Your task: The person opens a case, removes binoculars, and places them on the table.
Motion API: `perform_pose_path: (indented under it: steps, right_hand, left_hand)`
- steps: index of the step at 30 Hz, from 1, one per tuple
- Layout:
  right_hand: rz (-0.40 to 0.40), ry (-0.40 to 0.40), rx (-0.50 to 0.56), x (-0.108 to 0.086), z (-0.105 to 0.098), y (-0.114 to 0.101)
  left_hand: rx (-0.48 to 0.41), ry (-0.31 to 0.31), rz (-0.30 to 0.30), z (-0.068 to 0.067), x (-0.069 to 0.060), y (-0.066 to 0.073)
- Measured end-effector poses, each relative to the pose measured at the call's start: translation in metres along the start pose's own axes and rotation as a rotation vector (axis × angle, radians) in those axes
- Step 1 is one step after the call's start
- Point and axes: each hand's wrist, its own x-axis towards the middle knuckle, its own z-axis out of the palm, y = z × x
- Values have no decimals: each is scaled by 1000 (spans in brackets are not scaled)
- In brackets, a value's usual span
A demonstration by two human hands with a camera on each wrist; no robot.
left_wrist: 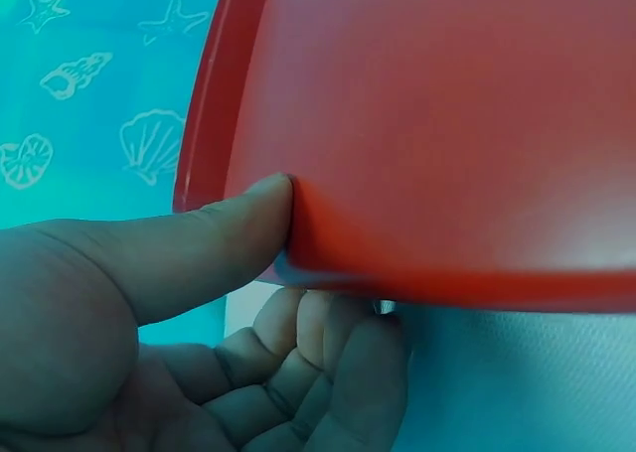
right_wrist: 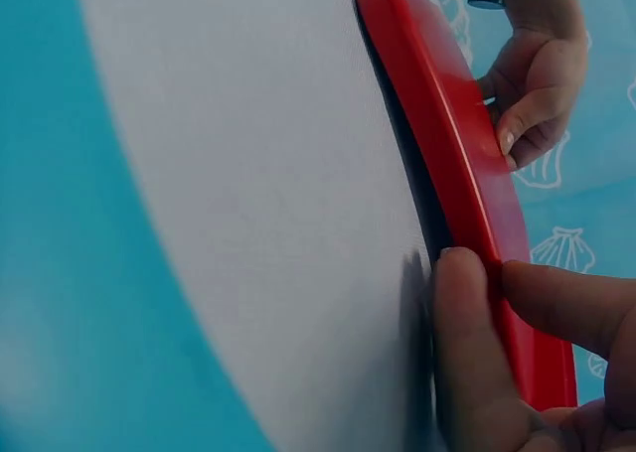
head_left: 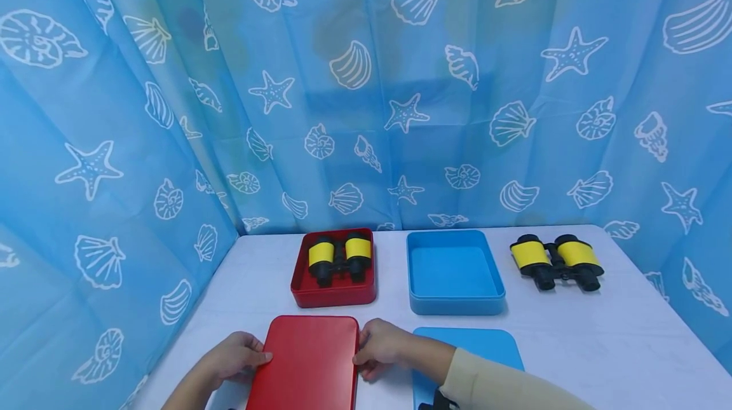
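Observation:
Both hands hold a red lid [head_left: 311,365] by its opposite side edges, near the front of the table. My left hand [head_left: 231,359] pinches the left edge; the left wrist view shows the thumb [left_wrist: 219,243] on the lid's top and the other fingers curled below. My right hand [head_left: 384,346] pinches the right edge, and in the right wrist view a thin dark gap runs under the lid's rim [right_wrist: 447,144]. Just beyond stands an open red box [head_left: 337,297] with black-and-yellow binoculars [head_left: 322,253] lying in it.
An open blue box [head_left: 452,270] with nothing in it stands right of the red one. Its matching blue lid [head_left: 466,340] lies in front, partly under my right forearm. Another pair of binoculars [head_left: 532,254] rests at the back right. A shell-patterned curtain [head_left: 354,124] borders the table.

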Motion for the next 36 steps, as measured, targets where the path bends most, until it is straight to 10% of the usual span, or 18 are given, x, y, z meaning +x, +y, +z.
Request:
perform_pose_path:
  steps: [13,26,36]
  right_hand:
    - [-20,105,-331,1,0,-11]
    - [-24,136,-450,7,-6,-18]
    - [-232,202,-521,20,-41,-48]
  left_hand:
    - [126,49,-21,4,0,9]
    - [292,123,-62,0,3,17]
    - [456,317,178,-5,29,52]
